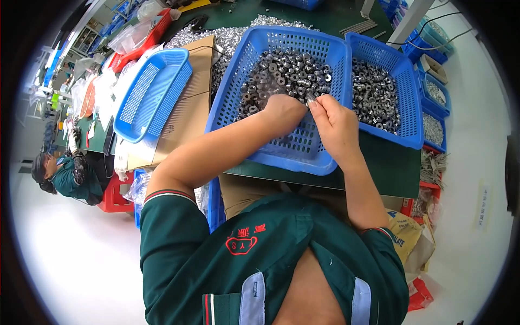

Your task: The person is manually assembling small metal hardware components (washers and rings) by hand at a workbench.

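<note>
A blue perforated basket (227, 92) lies in front of me, partly filled with small ring-shaped metal parts (292, 70) with holes through them. Over its near half, my two hands meet. My right hand (337, 127) is closed, thumb and forefinger pinching a small shiny metal part (311, 99). Right beside it, my left hand (284, 112) is curled into a fist, its fingers turned away; whatever it may hold is hidden. A second blue basket (414, 108), to the right, has many similar metal parts.
Behind the baskets, a heap of silvery pieces (233, 38) covers the green table (379, 170). An empty blue basket (154, 97) rests on cardboard (189, 108) at left. Thin metal rods (358, 27) lie at the back. Another person (73, 173) sits at far left.
</note>
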### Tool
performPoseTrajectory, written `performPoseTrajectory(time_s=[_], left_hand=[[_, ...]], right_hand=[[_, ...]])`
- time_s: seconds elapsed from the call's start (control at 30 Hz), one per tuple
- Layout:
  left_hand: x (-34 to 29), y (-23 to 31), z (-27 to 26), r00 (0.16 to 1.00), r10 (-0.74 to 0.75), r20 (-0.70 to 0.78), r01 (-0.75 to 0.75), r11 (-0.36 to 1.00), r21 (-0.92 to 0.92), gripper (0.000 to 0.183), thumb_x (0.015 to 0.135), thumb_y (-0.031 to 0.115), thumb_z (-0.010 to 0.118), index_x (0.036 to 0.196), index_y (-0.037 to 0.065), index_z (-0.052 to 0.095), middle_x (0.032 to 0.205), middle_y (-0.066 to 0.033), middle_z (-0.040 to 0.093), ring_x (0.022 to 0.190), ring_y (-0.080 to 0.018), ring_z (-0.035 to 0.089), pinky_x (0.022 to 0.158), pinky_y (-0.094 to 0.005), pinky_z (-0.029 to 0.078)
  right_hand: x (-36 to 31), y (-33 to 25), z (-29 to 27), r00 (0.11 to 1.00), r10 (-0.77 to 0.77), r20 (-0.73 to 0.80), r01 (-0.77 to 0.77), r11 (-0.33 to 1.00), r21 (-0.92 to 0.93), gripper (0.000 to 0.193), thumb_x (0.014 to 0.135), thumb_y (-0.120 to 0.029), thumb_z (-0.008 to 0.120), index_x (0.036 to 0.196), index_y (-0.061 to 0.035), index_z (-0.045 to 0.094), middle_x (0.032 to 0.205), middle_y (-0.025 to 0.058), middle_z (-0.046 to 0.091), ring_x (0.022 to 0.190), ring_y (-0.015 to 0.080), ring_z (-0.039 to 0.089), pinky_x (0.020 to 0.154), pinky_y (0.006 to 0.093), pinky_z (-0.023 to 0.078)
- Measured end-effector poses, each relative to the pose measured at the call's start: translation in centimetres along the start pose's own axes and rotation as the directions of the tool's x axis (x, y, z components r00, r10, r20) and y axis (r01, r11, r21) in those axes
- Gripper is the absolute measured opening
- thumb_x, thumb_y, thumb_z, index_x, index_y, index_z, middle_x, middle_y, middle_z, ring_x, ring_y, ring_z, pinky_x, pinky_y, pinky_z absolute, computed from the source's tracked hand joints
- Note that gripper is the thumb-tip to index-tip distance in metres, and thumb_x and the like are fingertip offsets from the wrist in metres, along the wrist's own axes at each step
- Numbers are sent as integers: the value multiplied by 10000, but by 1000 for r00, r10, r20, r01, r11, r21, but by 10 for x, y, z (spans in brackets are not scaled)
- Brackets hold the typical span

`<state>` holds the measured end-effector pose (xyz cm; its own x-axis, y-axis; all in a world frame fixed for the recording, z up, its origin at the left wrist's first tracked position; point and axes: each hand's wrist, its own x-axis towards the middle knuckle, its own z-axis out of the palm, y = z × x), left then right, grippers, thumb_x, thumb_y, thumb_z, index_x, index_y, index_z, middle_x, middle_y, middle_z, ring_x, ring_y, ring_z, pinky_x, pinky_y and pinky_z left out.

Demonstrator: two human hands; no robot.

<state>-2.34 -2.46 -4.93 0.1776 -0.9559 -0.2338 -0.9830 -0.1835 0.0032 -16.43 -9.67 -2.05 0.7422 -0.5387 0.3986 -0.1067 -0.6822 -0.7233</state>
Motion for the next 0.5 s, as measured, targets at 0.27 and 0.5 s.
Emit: performPoseTrajectory(time_s=[0.27,0.5], left_hand=[[4,-24,-12,944,-177,-278,-99,652,-752,309,707,217,693,955,39,647,802,-146,676,779,-280,671,685,-400,514],[-13,-29,-39,999,-23,-42,-46,-191,-980,268,925,136,582,1142,-21,591,777,-15,575,636,-56,435,574,-192,347]], right_hand=[[-1,-1,-1,1000,-5,-24,5,999,37,190,904,-231,582,823,-59,591,673,139,618,608,333,610,535,406,446],[-1,-3,-3,995,94,13,-94,994,55,184,905,-232,580,849,-57,597,664,131,613,589,316,606,528,390,440]])
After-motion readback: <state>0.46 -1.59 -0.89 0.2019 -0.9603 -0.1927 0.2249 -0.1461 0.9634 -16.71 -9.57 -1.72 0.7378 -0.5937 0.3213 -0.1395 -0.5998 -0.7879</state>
